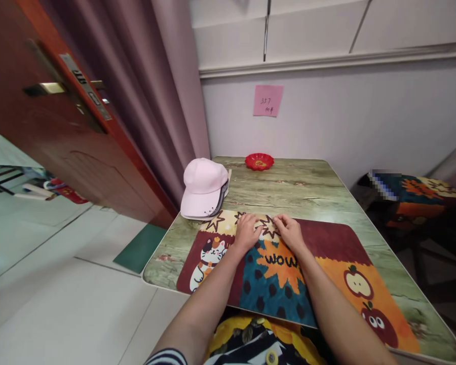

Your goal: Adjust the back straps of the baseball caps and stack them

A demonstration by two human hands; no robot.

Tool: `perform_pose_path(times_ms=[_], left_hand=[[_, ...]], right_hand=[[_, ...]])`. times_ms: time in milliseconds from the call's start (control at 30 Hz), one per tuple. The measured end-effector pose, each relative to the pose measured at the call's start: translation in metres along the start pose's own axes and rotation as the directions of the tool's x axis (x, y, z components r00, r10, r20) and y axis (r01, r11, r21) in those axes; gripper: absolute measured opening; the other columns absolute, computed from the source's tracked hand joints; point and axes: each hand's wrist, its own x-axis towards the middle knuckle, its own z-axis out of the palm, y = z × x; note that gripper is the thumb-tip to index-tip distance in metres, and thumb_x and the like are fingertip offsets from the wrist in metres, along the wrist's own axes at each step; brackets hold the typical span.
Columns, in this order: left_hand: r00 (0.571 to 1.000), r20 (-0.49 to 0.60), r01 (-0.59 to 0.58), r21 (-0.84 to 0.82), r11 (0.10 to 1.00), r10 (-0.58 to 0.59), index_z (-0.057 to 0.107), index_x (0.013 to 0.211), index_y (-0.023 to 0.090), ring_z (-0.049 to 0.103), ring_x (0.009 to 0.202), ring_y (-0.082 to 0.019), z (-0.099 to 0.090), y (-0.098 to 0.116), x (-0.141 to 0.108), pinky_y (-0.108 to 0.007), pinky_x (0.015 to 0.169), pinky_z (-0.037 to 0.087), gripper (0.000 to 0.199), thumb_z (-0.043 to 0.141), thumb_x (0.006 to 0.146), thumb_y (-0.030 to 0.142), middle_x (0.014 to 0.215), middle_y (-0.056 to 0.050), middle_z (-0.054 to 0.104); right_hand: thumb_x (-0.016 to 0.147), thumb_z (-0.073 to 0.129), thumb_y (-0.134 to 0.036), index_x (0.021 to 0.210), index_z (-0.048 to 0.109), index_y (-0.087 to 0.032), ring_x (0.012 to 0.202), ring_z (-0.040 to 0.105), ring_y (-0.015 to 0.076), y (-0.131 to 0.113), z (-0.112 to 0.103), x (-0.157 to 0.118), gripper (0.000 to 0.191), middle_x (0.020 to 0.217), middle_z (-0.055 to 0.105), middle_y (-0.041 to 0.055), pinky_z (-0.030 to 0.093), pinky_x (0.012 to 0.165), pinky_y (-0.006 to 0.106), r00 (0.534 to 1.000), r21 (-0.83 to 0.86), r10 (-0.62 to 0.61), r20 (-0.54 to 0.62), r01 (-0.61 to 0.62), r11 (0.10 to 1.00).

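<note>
A colourful printed mat (330,241) with a cat, a "WOW" burst and apples lies flat along the near side of the table. My left hand (247,230) rests on its cream upper strip, fingers slightly bent and holding nothing. A short gap to the right, my right hand (289,230) lies on the same strip, its fingers loosely curved and also without anything in them. Nearest to my left hand is a pale pink cap (203,187) at the table's left edge. A dark cap brim shows beneath it.
The wood-patterned table (289,190) stands against the wall. At its back is a red scalloped dish (259,161). A pink note (268,101) sticks to the wall. To the left are a purple curtain (167,76) and an ajar brown door (87,152). A patterned-topped stool (421,192) stands at right.
</note>
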Motion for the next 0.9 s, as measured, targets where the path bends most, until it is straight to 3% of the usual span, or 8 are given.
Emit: perform_pose_path(times_ms=[133,300,500,567,733,833,867,900], left_hand=[[0.971,-0.153,0.131,-0.311,0.941,-0.186,0.07,0.097,0.019,0.069,0.093,-0.022,0.0,-0.011,0.006,-0.04,0.092,0.053,0.016,0.068,0.083,0.027,0.095,-0.008,0.073],[0.819,-0.311,0.248,-0.566,0.786,-0.482,0.063,0.096,0.016,0.064,0.062,-0.014,-0.016,-0.026,0.011,-0.026,0.06,0.052,0.025,0.059,0.089,0.04,0.08,-0.004,0.068],[0.775,-0.452,0.18,-0.511,0.841,-0.441,0.059,0.097,0.019,0.062,0.069,-0.014,-0.04,-0.011,0.008,-0.025,0.066,0.05,0.023,0.059,0.091,0.041,0.079,-0.002,0.063],[0.699,-0.582,0.158,-0.442,0.883,-0.416,0.058,0.1,0.02,0.062,0.076,-0.015,-0.05,-0.002,0.005,-0.027,0.073,0.049,0.021,0.061,0.09,0.038,0.084,-0.003,0.061],[0.41,-0.786,0.098,-0.467,0.879,-0.463,0.051,0.104,0.021,0.056,0.086,-0.014,-0.083,-0.007,-0.003,-0.025,0.081,0.046,0.027,0.068,0.085,0.028,0.098,-0.002,0.054],[0.235,-0.69,0.021,-0.701,0.713,-0.685,0.047,0.101,0.022,0.055,0.082,-0.009,-0.1,-0.023,-0.006,-0.022,0.079,0.044,0.03,0.069,0.081,0.018,0.094,0.002,0.052],[0.206,-0.6,-0.006,-0.791,0.612,-0.773,0.046,0.099,0.022,0.055,0.078,-0.008,-0.104,-0.028,-0.007,-0.02,0.076,0.044,0.029,0.068,0.081,0.017,0.09,0.004,0.052],[0.216,-0.499,-0.025,-0.862,0.507,-0.839,0.045,0.096,0.021,0.055,0.073,-0.008,-0.107,-0.032,-0.007,-0.02,0.071,0.043,0.027,0.067,0.082,0.017,0.086,0.005,0.052]], right_hand=[[0.09,0.051,-0.061,0.082,0.067,-0.02,0.061,0.059,0.0191,0.006,-0.001,0.001,0.045,0.066,0.066,0.0028,0.043,0.061,0.028,0.999,-0.019,-0.005,0.035,0.005,1.0],[0.091,0.051,-0.056,0.083,0.068,-0.021,0.062,0.057,0.018,0.004,-0.001,-0.001,0.04,0.064,0.064,0.0009,0.04,0.063,0.028,0.997,-0.144,-0.035,0.066,0.044,0.989],[0.092,0.05,-0.055,0.084,0.067,-0.022,0.063,0.057,0.0192,0.0,-0.002,-0.003,0.038,0.065,0.064,0.0009,0.039,0.064,0.029,0.997,-0.172,-0.031,0.073,0.044,0.984],[0.092,0.05,-0.056,0.085,0.068,-0.022,0.064,0.058,0.0199,-0.001,-0.003,-0.003,0.039,0.065,0.064,0.0013,0.039,0.065,0.029,0.997,-0.178,-0.029,0.071,0.041,0.983],[0.091,0.049,-0.056,0.085,0.068,-0.022,0.064,0.059,0.02,-0.003,-0.002,-0.003,0.039,0.065,0.065,0.0017,0.04,0.065,0.029,0.997,-0.178,-0.028,0.073,0.041,0.983],[0.091,0.05,-0.055,0.085,0.068,-0.022,0.065,0.06,0.0202,-0.004,-0.001,-0.003,0.038,0.066,0.066,0.0021,0.039,0.065,0.029,0.998,-0.202,-0.021,0.065,0.034,0.979],[0.091,0.05,-0.054,0.085,0.068,-0.022,0.065,0.06,0.0203,-0.004,0.0,-0.003,0.038,0.067,0.066,0.0021,0.039,0.065,0.029,0.998,-0.211,-0.015,0.062,0.028,0.977],[0.09,0.05,-0.054,0.085,0.068,-0.022,0.066,0.061,0.0203,-0.005,0.0,-0.003,0.037,0.067,0.067,0.0021,0.039,0.066,0.029,0.998,-0.217,-0.009,0.06,0.021,0.976]])
